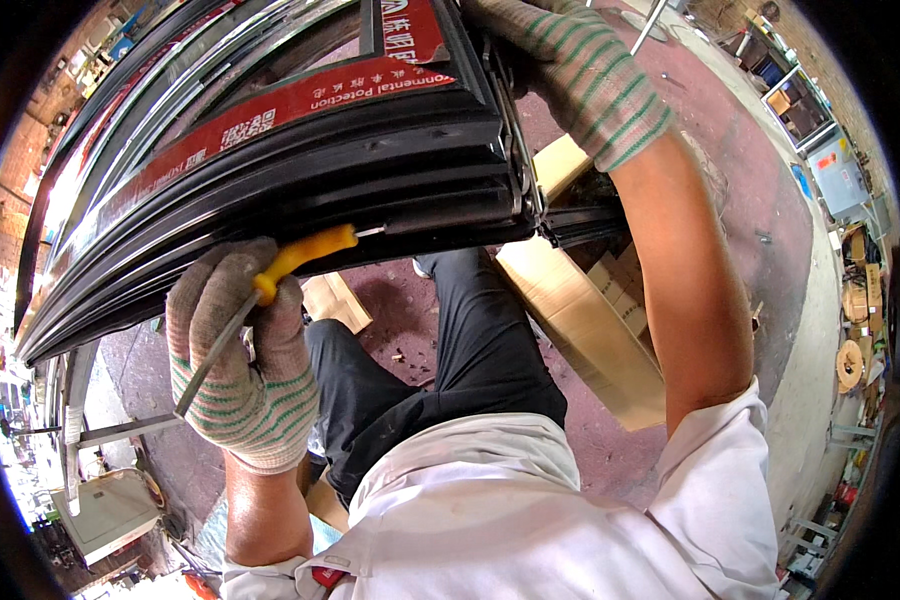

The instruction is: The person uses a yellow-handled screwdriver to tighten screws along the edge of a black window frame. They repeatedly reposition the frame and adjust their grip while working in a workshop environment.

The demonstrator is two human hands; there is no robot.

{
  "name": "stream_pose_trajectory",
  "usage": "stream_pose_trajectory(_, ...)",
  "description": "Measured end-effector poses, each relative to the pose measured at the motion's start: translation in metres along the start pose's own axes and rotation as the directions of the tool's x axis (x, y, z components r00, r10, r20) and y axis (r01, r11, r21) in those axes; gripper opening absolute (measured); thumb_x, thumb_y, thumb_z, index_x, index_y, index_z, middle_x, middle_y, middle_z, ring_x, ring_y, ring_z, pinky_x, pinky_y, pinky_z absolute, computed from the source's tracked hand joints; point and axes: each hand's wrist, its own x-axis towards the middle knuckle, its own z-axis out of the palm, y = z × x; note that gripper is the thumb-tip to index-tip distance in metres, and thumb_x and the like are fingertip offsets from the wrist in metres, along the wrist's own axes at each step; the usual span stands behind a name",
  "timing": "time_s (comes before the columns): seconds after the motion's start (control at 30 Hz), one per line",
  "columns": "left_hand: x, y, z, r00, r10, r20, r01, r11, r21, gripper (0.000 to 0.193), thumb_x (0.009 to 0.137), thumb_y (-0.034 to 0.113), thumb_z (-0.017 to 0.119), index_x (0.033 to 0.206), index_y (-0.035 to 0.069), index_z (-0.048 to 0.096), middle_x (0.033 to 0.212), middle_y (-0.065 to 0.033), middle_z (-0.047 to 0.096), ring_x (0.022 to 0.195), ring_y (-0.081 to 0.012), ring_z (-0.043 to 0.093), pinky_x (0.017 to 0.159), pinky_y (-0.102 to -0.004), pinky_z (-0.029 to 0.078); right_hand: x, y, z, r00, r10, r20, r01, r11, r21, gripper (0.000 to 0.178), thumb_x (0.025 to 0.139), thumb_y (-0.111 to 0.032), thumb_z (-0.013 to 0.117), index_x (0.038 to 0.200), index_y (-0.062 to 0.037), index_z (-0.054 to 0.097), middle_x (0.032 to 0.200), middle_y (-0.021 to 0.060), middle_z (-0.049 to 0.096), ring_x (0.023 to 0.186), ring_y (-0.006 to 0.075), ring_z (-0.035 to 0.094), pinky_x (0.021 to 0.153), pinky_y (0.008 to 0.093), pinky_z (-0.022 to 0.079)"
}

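My left hand [235,355], in a knitted glove with green stripes, is closed around a yellow-handled screwdriver [305,256]. Its metal shaft points down toward my wrist, and a short silver tip shows past the handle's other end. Just above is the lower edge of a black window frame [390,165] bearing red protective film. My right hand [580,75], gloved alike, is at the frame's far right corner; its fingertips are out of sight at the top edge. Metal hardware [520,150] runs along the frame's right end, beside that hand.
A long cardboard box [580,330] lies right of my legs, and a smaller cardboard piece [335,300] is under the frame. More frames are stacked behind. A metal stand [75,420] and a pale box-shaped cabinet [110,512] are at left. Shelving and a grey box [838,178] line the right.
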Motion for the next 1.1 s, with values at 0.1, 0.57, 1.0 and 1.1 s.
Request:
stream_pose_trajectory(0.1,0.001,0.003,0.002,1.000,0.001,-0.006,-0.001,1.000,-0.012,0.030,0.085,-0.004,0.069,0.111,0.008,0.060,0.106,-0.0140,0.069,0.100,-0.0290,0.065,0.086,-0.0369,0.053,0.005,0.000,0.002,1.000,0.008,-0.002,-0.008,1.000,0.002,0.033,0.092,-0.027,0.067,0.108,0.0018,0.061,0.086,0.0092,0.066,0.074,0.0143,0.063,0.061,0.0252,0.052)
stream_pose_trajectory(0.57,0.006,0.003,-0.001,1.000,0.023,0.017,-0.023,0.999,0.047,0.031,0.084,0.001,0.071,0.113,0.004,0.060,0.105,-0.0139,0.068,0.097,-0.0278,0.065,0.081,-0.0342,0.054,0.012,0.002,0.009,0.997,0.079,-0.004,-0.079,0.996,0.047,0.034,0.091,-0.029,0.069,0.105,0.0010,0.063,0.084,0.0079,0.067,0.073,0.0135,0.061,0.062,0.0253,0.050)
stream_pose_trajectory(1.0,0.015,0.004,-0.008,0.999,-0.043,0.029,0.041,0.997,0.071,0.029,0.080,0.014,0.076,0.107,0.010,0.067,0.098,-0.0112,0.065,0.083,-0.0272,0.067,0.070,-0.0341,0.055,0.019,0.053,-0.015,0.996,0.089,-0.006,-0.082,0.940,0.330,0.043,0.088,-0.024,0.073,0.122,0.0002,0.061,0.105,0.0103,0.070,0.096,0.0168,0.068,0.083,0.0252,0.056)
stream_pose_trajectory(1.1,0.018,0.004,-0.016,0.995,-0.012,0.098,0.003,0.996,0.089,0.026,0.083,0.004,0.073,0.108,0.003,0.065,0.102,-0.0128,0.066,0.085,-0.0231,0.066,0.075,-0.0309,0.053,0.019,0.049,-0.011,0.998,0.061,0.010,-0.062,0.949,0.310,0.036,0.090,-0.023,0.070,0.119,-0.0013,0.063,0.104,0.0091,0.070,0.094,0.0149,0.068,0.080,0.0249,0.057)
